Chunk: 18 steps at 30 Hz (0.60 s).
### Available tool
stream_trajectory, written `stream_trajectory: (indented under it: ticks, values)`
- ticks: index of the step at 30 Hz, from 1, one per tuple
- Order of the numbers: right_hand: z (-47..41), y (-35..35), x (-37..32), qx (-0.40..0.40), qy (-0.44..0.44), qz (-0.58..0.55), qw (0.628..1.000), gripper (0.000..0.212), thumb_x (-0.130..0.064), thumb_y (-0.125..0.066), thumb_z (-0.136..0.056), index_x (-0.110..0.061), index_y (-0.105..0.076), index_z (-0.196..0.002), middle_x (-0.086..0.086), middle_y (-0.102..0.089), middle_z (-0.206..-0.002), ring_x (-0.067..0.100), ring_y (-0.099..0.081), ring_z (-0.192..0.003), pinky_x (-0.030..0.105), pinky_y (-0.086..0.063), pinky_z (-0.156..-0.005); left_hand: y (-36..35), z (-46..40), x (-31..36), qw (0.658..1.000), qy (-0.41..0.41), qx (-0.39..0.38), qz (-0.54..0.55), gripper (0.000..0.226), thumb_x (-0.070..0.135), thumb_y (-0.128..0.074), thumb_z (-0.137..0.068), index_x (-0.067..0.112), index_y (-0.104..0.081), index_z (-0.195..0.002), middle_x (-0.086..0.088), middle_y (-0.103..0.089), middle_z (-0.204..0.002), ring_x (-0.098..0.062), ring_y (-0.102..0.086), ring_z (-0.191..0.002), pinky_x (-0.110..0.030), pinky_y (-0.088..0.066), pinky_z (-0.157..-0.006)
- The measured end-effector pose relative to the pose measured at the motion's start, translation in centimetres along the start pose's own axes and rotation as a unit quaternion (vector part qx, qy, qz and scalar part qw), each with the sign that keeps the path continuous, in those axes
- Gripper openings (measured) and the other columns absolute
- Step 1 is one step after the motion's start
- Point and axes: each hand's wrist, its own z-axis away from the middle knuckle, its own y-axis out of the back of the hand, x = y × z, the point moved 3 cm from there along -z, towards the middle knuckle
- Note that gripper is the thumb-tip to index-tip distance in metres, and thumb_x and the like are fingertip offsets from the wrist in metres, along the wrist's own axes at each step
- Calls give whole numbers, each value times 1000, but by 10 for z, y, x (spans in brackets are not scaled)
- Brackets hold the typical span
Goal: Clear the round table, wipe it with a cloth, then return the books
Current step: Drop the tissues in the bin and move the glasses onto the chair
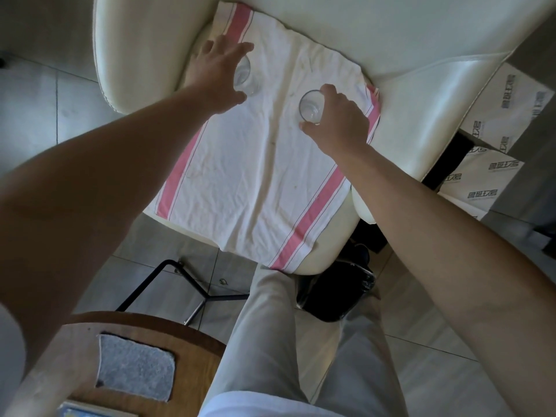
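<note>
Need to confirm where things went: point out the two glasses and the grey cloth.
Left glass (244, 74), head view, on its clear wall beside the left hand's fingers.
Right glass (310, 107), head view, inside its open rim.
Grey cloth (136, 368), head view, middle of the cloth.

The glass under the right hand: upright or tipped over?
Upright. The glass stands on the striped towel, its round rim facing the camera, the right hand gripping it from the side. It looks empty.

I observed a cream leather armchair (421, 94) standing on grey floor tiles (36, 103), printed cardboard boxes (496, 115) stacked beside it at right, and a black metal frame (180, 284) on the floor below.
</note>
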Motion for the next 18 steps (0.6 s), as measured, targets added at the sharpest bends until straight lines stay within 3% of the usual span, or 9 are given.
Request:
stream_trajectory:
  ticks: [5, 10, 15, 18]
  values:
    - [8, 18, -6, -18, 13, -47, 999, 97, -61, -78, -80, -21, -33, -156, 6, -48, -150, 29, -48, -135, 38, -45, -94, 1, 15, -4, 999, 10, 28, 13, 99, 33, -82, -82, 31, -22, -161, -12, -18, -170, -40, -20, -154, -56, -24, -123]
    - [38, 51, -3, 37, 48, -90, 994, 84, -57, -72, -86, -20, -40, -154, 2, -42, -158, 26, -42, -142, 37, -40, -107, 10, 51, 1, 990, 29, 125, 60, 80, 47, -65, -91, 25, -31, -159, -12, -22, -169, -36, -18, -156, -48, -19, -124]
    - [90, 89, 17, 111, 40, -131, 984, 72, -61, -62, -84, -20, -53, -143, 0, -50, -150, 25, -49, -133, 31, -43, -102, 27, 93, 21, 976, 27, 193, 94, 67, 52, -54, -94, 21, -45, -153, -13, -28, -167, -36, -18, -157, -44, -17, -125]
    - [131, 113, 21, 133, 70, -163, 975, 70, -61, -58, -85, -19, -57, -141, 4, -50, -152, 23, -46, -140, 29, -38, -110, 43, 125, 43, 965, -1, 238, 111, 68, 51, -54, -95, 20, -44, -154, -14, -30, -167, -37, -19, -157, -45, -17, -125]
